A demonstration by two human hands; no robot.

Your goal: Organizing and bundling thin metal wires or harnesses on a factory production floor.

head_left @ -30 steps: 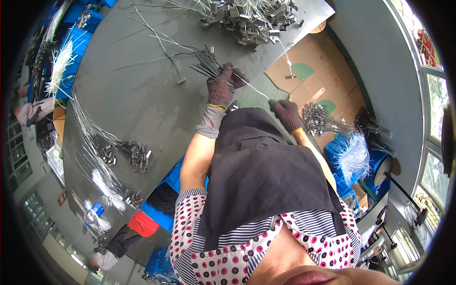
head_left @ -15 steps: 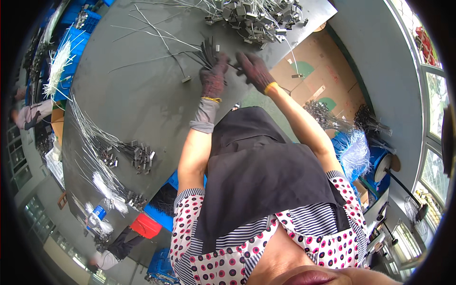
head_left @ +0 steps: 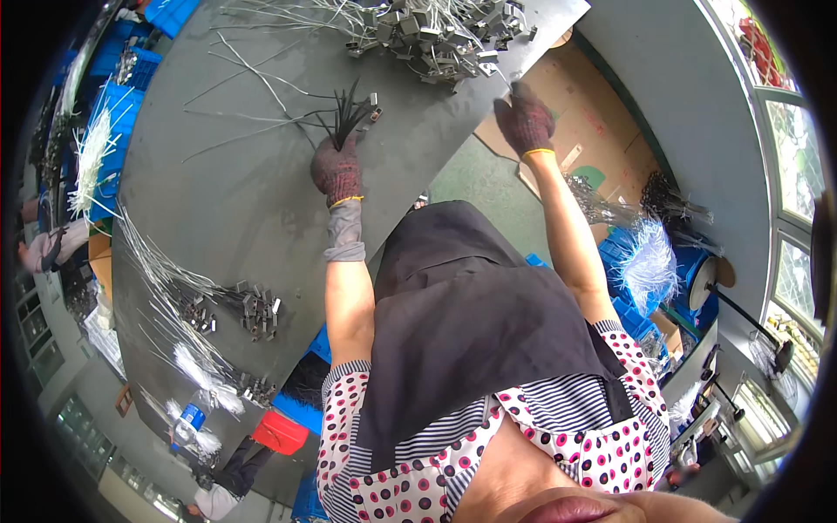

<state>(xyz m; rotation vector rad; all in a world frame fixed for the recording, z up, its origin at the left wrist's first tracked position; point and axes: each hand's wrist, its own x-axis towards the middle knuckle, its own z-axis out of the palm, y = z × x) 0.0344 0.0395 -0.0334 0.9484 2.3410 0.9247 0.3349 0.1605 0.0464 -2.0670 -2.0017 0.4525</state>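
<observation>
My left hand, in a dark red-black knit glove, is closed around a bunch of thin black strips or sleeves above the grey table. Thin pale wires run left from this bunch, and a small metal clip-like piece sits just beside it. At the table's right edge is my right hand, gloved the same way, with thumb and fingers apart. A thin pale wire comes down from the pile to its fingertips; the wire's lower end is hidden by the hand.
Wires with metal end pieces are heaped at the table's far side. More bundles lie at the left on the table. Cardboard is beyond the right edge. Blue crates stand at far left, with a red container lower left.
My hands have moved apart. The right went rightward to the wire hanging over the table edge; the left shifted left and down with the black bunch.
</observation>
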